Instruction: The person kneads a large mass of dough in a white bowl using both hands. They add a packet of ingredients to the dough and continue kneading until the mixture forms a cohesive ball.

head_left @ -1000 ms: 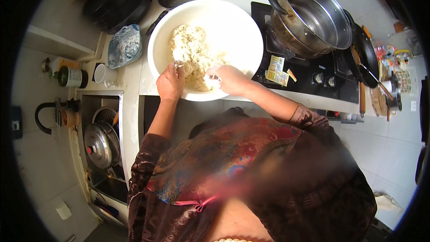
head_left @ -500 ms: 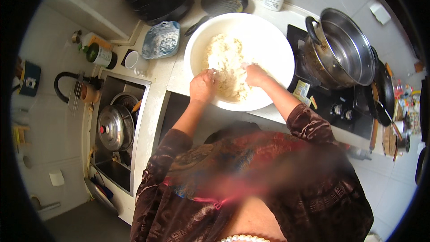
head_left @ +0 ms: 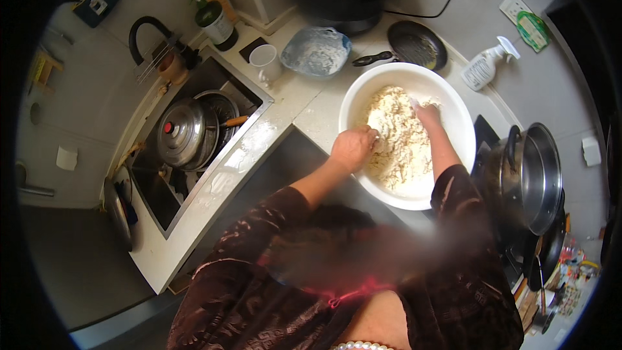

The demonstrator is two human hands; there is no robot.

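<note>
Both hands are working in the big round white bowl (head_left: 453,100), sitting right of centre in the frame on the pale table (head_left: 311,113). The left hand (head_left: 353,148) is curling into a loose fist at the bowl's near-left rim, knuckles up, pressing into the crumbly, shaggy dough (head_left: 398,133); whether it is gripping a clump underneath, I cannot tell. The right hand (head_left: 427,115) is lying flatter, fingers sinking into the top of the pale, lumpy mass, dusted with flour.

Just above the bowl, a small black frying pan (head_left: 418,44) is resting with its handle pointing left, and beside it a floury plastic bag (head_left: 316,52) is sagging open. A white mug (head_left: 265,63) is standing near the sink corner. To the upper right, a white spray bottle (head_left: 483,68) is lying tilted. At the right edge a shiny steel pot (head_left: 534,178) is sitting on the dark stove. At the left, a domed metal lid (head_left: 181,133) with a red knob is lying in the steel sink (head_left: 155,191).
</note>
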